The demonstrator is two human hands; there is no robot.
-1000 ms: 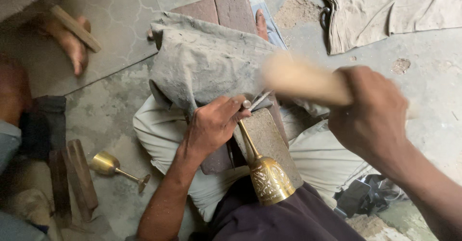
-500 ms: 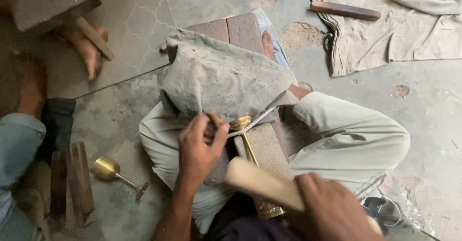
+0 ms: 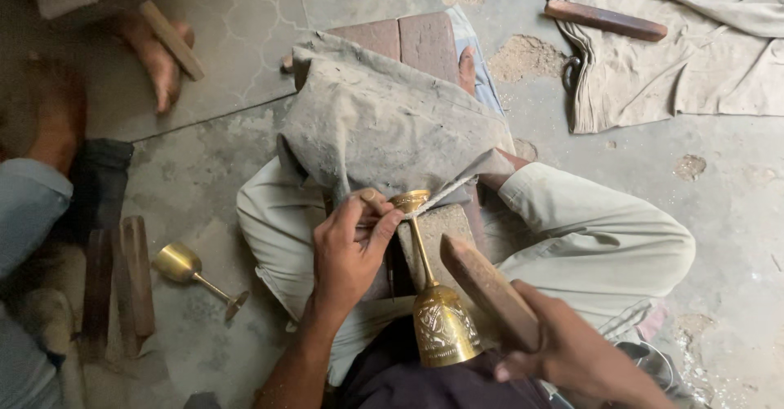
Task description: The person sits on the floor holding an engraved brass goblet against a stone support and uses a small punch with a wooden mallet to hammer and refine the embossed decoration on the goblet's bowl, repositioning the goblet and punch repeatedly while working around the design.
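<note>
In my lap, btwn my knees, the brass goblet (image 3: 437, 311) lies tipped over, its engraved bowl toward my belly and its stem running up to the round foot, which sits at the edge of a small block (image 3: 437, 227) w/ a dusty grey cloth (image 3: 384, 123) draped over the far end. My left hand (image 3: 351, 250) is right at that foot: fingers pinched tight on a thin metal tool (image 3: 371, 199), tip close by the rim of the foot, exact contact I can't tell. My right hand (image 3: 576, 356) is clenched round a wooden mallet (image 3: 488, 288), its head up just beside the stem, not touching the goblet. Pale trousers (image 3: 604, 229) on both sides of the block. Out left on the stone floor (image 3: 727, 196) a second brass goblet (image 3: 192, 272) lies on its side next to some wood sticks (image 3: 135, 274); another person's bare feet (image 3: 159, 53) sit top left. Top right, a wooden bar (image 3: 604, 19) rests on a crumpled beige cloth (image 3: 694, 58).
</note>
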